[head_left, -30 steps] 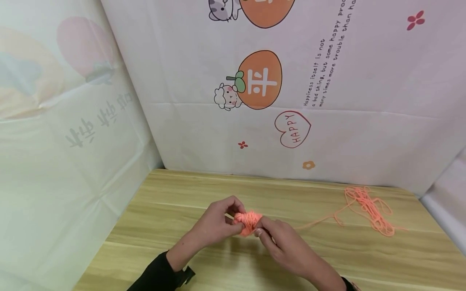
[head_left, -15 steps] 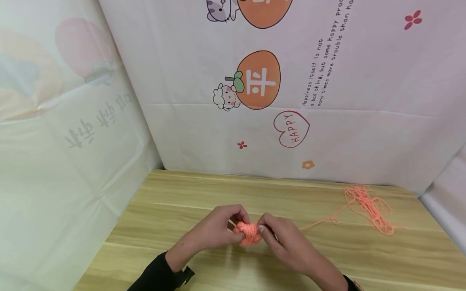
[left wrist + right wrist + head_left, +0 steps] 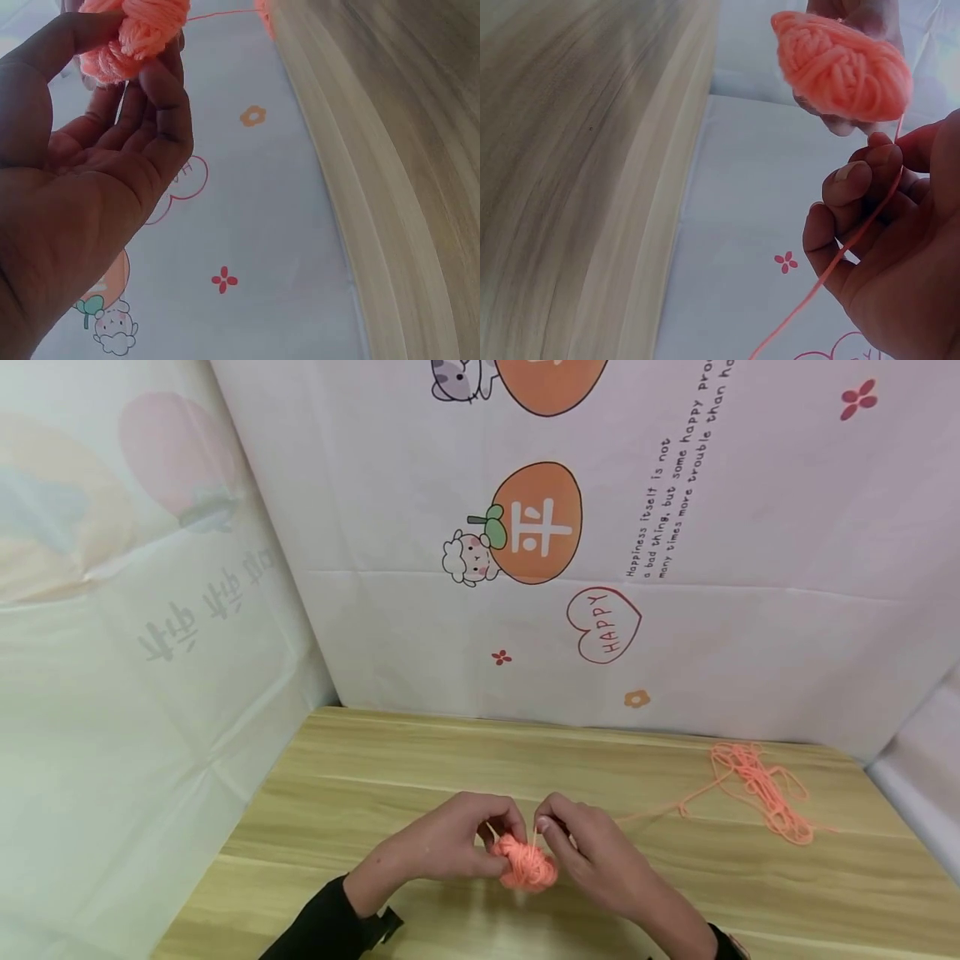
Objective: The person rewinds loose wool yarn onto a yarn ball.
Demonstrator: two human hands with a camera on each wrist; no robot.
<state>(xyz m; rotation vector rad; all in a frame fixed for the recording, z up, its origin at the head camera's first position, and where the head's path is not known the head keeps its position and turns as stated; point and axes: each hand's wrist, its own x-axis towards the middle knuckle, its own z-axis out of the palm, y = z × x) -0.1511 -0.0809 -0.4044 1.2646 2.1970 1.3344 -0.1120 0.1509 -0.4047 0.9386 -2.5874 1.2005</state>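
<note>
A small ball of coral yarn (image 3: 529, 865) is held above the table between the thumb and fingers of my left hand (image 3: 450, 837). In the left wrist view the thumb presses one side of the yarn ball (image 3: 142, 37) and the fingers back the other. My right hand (image 3: 596, 852) pinches a single strand of yarn (image 3: 900, 129) between thumb and index finger, just beside the ball. From the pinch, the strand runs across the right palm and trails away, as the right wrist view shows. A short taut length joins the pinch to the ball.
A loose tangle of coral yarn (image 3: 765, 789) lies on the wooden table (image 3: 360, 777) at the back right, with a strand leading toward my right hand. Behind the table hangs a white printed cloth (image 3: 420, 643), and another covers the left side.
Both hands first come a little nearer with the ball. The ball now sits lower and turned in the left fingers, while the right hand has drawn the strand up from it.
</note>
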